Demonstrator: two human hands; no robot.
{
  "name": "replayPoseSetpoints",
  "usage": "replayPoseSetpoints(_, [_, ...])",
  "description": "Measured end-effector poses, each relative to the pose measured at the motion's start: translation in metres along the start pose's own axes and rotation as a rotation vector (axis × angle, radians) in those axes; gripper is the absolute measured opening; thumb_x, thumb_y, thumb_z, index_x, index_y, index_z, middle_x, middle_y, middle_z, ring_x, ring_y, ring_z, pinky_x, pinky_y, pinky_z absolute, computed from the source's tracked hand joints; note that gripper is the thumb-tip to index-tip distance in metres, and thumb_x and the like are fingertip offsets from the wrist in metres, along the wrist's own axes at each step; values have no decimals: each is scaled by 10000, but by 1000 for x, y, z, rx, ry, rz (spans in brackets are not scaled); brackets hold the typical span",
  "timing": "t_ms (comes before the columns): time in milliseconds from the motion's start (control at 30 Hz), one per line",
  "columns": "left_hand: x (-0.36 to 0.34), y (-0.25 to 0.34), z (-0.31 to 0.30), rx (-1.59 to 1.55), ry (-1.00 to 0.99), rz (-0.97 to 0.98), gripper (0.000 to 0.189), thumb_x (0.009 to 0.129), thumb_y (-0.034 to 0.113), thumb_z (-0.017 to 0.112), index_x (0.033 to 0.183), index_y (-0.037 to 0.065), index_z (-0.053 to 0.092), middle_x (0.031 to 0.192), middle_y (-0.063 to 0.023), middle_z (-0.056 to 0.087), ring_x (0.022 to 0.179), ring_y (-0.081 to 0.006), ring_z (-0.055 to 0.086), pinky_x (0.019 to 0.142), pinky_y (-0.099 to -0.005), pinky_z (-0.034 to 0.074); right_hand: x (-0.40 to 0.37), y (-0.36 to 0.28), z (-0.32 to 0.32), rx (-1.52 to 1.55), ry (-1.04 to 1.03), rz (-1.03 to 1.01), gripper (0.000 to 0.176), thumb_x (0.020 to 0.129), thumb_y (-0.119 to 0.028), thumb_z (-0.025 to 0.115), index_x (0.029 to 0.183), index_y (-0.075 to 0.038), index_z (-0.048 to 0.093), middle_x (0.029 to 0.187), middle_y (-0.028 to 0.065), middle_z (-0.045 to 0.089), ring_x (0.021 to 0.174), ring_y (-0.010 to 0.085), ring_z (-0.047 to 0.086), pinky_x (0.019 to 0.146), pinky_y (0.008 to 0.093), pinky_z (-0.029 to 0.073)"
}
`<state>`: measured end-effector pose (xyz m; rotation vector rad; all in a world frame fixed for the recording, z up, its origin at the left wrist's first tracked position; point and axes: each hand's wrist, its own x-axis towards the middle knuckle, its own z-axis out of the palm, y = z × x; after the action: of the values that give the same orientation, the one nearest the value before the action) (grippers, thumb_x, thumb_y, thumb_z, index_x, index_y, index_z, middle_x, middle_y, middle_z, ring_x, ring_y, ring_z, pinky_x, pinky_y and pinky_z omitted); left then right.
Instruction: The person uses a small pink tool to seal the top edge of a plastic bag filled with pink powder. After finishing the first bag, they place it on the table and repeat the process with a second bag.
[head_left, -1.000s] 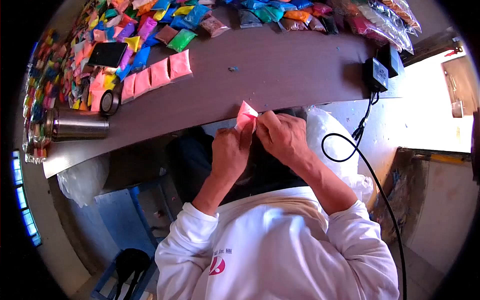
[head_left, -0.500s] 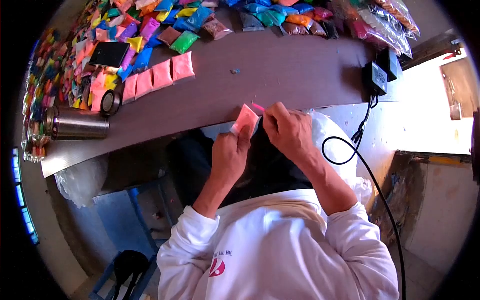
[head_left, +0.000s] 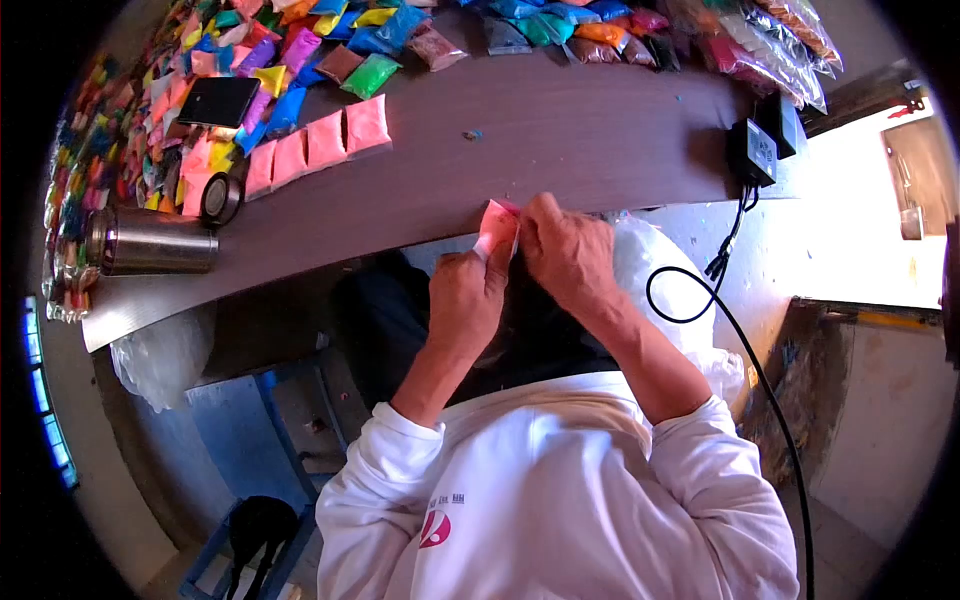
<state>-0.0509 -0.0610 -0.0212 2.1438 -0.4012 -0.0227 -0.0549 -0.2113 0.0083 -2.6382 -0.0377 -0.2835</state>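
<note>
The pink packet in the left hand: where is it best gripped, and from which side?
Probably by its lower end, coming from below, with a pinch across the two broad faces. The pink packet looks flat and sticks up from the left hand, while the right hand crowds its upper right edge.

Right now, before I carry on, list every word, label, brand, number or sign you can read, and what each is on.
No text is clear enough to quote.
White sweatshirt: small dark characters above a pink-red logo, too blurred to read.
Black power adapter: pale print, too small to read.
Pink packet in the left hand: no readable marking shows.
</note>
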Motion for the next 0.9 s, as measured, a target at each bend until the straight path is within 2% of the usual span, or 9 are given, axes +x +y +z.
replayPoseSetpoints(33, [-1, -3, 1, 2, 2, 2, 298, 970, 249, 528, 932, -26, 637, 703, -188, 649, 610, -365, 633, 555, -394, 514, 1, 4, -1, 1, 2, -2, 127, 919, -170, 565, 853, -81, 504, 669, 127, 615, 594, 298, 622, 544, 405, 459])
replayPoseSetpoints(100, [0, -9, 3, 135, 40, 73, 355, 1005, 302, 459, 879, 5, 607, 629, -104, 603, 564, -189, 613, 508, -290, 461, 5, 15, -4, 34, 87, -26, 111, 923, -172, 569, 875, -78, 536, 690, 132, 624, 623, 300, 628, 565, 399, 470])
replayPoseSetpoints(167, [-1, -12, 1, 166, -2, 79, 372, 1008, 313, 451, 863, 6, 603, 612, -100, 595, 550, -192, 609, 498, -289, 455, -1, 12, -8, 60, 97, -84, 113, 927, -175, 572, 893, -68, 561, 721, 120, 618, 651, 291, 627, 566, 384, 477])
replayPoseSetpoints(233, [1, -6, -2, 196, -42, 87, 388, 1010, 323, 442, 848, 7, 599, 595, -96, 587, 536, -196, 605, 489, -288, 449, -3, 8, -5, 81, 197, -281, 119, 921, -175, 578, 890, -61, 569, 748, 106, 604, 658, 283, 616, 558, 374, 479])
replayPoseSetpoints(333, [3, 2, -6, 89, -89, 30, 400, 1012, 329, 437, 827, 14, 599, 580, -90, 579, 521, -195, 600, 476, -279, 440, -4, 0, -4, 129, 86, -188, 109, 903, -146, 580, 853, -52, 557, 753, 102, 586, 642, 276, 602, 546, 382, 476])
replayPoseSetpoints(533, [1, -9, -4, 22, -66, 38, 407, 1013, 326, 437, 806, 16, 601, 581, -79, 574, 520, -183, 590, 480, -275, 442, 5, -2, -1, 105, -27, -182, 111, 875, -129, 584, 811, -53, 534, 747, 118, 600, 633, 294, 601, 534, 404, 460])
replayPoseSetpoints(733, [1, -5, -5, 17, -77, -29, 408, 1006, 343, 454, 828, 7, 603, 576, -85, 568, 520, -194, 582, 489, -297, 439, 10, -1, 5, 11, 107, -84, 119, 850, -136, 609, 805, -49, 541, 757, 122, 623, 634, 314, 618, 538, 392, 459])
replayPoseSetpoints(833, [2, -7, -3, -32, 1, -3, 438, 1003, 359, 454, 789, 8, 606, 570, -86, 565, 509, -196, 578, 474, -303, 428, 16, 9, -3, 15, 156, -48, 104, 845, -116, 607, 798, -53, 540, 731, 111, 615, 623, 294, 616, 530, 386, 462])
replayPoseSetpoints(900, [-1, -11, -5, 26, -39, -31, 450, 1007, 358, 444, 766, 9, 594, 573, -87, 570, 499, -197, 581, 458, -309, 419, 3, 4, -9, 30, 91, -38, 92, 847, -107, 603, 790, -67, 542, 707, 98, 602, 606, 264, 608, 520, 374, 465])
